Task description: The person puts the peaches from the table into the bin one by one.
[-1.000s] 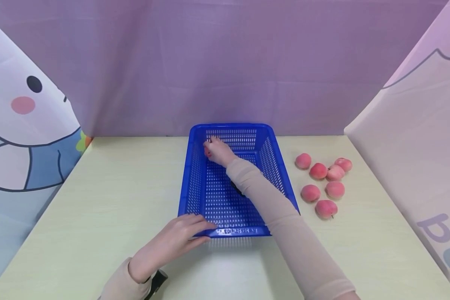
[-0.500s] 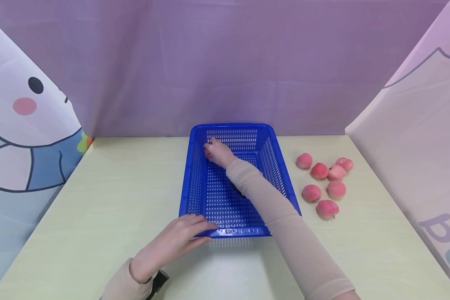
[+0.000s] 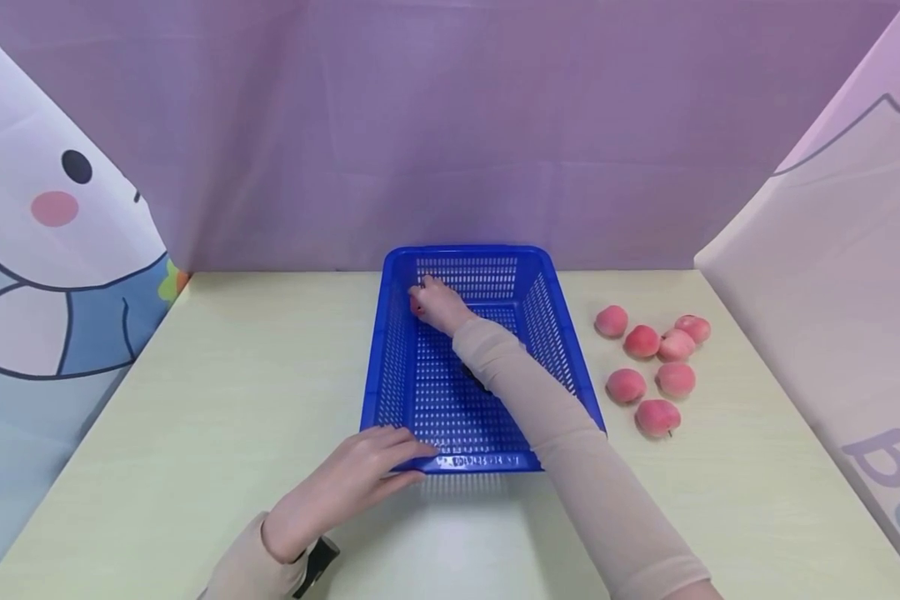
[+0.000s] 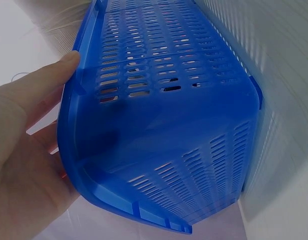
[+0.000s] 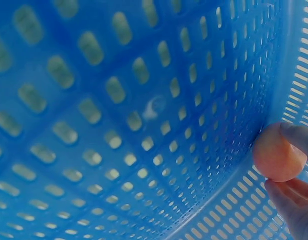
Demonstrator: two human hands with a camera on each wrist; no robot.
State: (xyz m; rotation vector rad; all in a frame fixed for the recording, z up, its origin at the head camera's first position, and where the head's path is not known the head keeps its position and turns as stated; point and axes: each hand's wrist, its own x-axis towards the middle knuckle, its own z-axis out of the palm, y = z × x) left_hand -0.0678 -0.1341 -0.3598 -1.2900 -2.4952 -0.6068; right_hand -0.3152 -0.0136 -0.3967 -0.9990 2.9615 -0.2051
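Nearest the viewer, the left hand [image 3: 345,487] lies on the pale table [image 3: 195,400] at the near left corner of the blue basket [image 3: 547,333], its fingers [image 3: 408,450] laid fairly straight over the near rim while the thumb [image 4: 68,62] presses the outside of the wall, so it grips the rim lightly. The basket stands in the middle of the table, long side running away from the viewer, its floor and walls perforated with slots. Over its near right edge a beige sleeve [image 3: 562,450] crosses diagonally to the right hand [image 3: 438,304], which is down inside the far left corner with fingers curled round a peach [image 5: 278,152]; the fruit is pinched between fingertips, just beside the basket wall. On the table to the right of the basket, apart from it, six more peaches [image 3: 648,367] lie in a loose cluster. At the far edge hangs a purple backdrop [image 3: 450,125]
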